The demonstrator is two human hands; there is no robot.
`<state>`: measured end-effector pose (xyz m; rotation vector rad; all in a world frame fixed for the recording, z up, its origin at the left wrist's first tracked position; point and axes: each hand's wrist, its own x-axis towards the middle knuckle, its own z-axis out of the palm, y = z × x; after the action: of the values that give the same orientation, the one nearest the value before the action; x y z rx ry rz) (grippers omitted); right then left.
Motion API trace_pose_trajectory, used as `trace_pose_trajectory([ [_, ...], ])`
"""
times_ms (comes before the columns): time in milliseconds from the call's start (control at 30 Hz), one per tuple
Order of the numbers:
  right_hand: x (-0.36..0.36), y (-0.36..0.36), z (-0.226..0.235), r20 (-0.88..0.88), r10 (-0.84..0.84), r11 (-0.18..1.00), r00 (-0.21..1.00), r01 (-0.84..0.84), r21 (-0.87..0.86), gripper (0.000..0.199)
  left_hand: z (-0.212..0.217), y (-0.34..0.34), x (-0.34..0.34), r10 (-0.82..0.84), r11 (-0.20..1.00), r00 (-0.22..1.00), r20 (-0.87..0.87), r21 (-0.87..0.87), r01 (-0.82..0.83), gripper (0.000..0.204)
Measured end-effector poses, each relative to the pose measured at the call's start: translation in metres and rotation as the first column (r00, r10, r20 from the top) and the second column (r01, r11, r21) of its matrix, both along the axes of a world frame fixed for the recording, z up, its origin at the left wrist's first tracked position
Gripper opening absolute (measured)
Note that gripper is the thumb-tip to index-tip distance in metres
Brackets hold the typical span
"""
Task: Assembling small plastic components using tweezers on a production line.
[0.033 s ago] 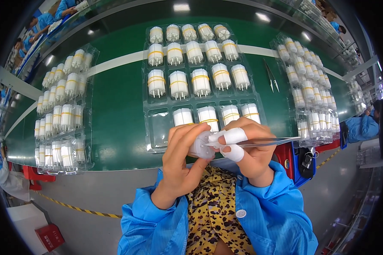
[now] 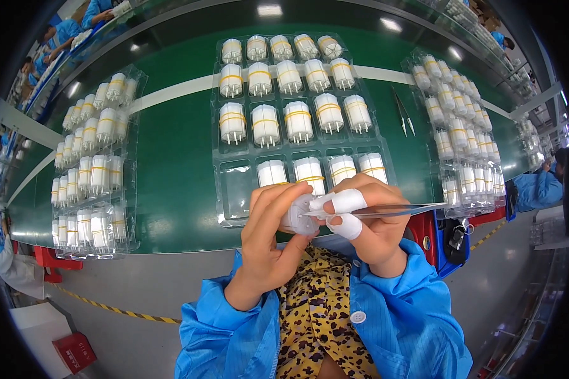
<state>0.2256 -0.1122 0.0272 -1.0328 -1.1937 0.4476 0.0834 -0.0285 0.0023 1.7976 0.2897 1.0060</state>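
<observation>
Wrapped round a white cylindrical part (image 2: 296, 220) is my left hand (image 2: 265, 237), with one end of the part turned up toward me. My right hand (image 2: 380, 237) is closed on metal tweezers (image 2: 395, 211), whose tips touch or nearly touch that upturned end. White tape covers the thumb and a finger of this hand. Behind both hands lies a clear plastic tray (image 2: 224, 218) with rows of white cylinders (image 2: 298, 121), many with pins and yellow bands. Its near-left compartment shows bare plastic. My fingers partly hide the nearest row.
On the green table (image 2: 171, 189), stacked trays of similar cylinders stand at left (image 2: 101, 170) and right (image 2: 461, 139). A second pair of tweezers (image 2: 403, 114) lies right of the middle tray. Red stools and a blue bin (image 2: 454, 252) sit below the table edge. Co-workers are farther off.
</observation>
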Motion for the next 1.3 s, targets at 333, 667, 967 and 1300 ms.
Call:
trace_pose_trajectory([
  [333,-0.002,0.001,0.012,0.241,-0.047,0.998,0.969,0.053,-0.020,0.019,-0.002,0.000,-0.003,0.021,0.999,1.000,-0.023,0.029,-0.020,0.056],
  [667,0.002,0.003,0.024,0.326,-0.053,0.998,0.944,0.062,-0.017,0.016,-0.002,0.004,0.000,0.037,0.980,0.998,-0.044,0.196,-0.028,0.058],
  [967,0.005,0.007,0.014,-0.440,0.169,0.978,0.882,-0.207,-0.039,0.014,-0.004,-0.005,0.000,-0.066,0.977,0.996,0.058,-0.199,0.077,0.060],
  [1300,0.001,0.001,0.000,-0.375,0.134,0.990,0.917,-0.143,0.005,0.019,-0.004,-0.002,-0.001,-0.181,0.928,0.974,0.135,-0.305,0.215,0.061],
])
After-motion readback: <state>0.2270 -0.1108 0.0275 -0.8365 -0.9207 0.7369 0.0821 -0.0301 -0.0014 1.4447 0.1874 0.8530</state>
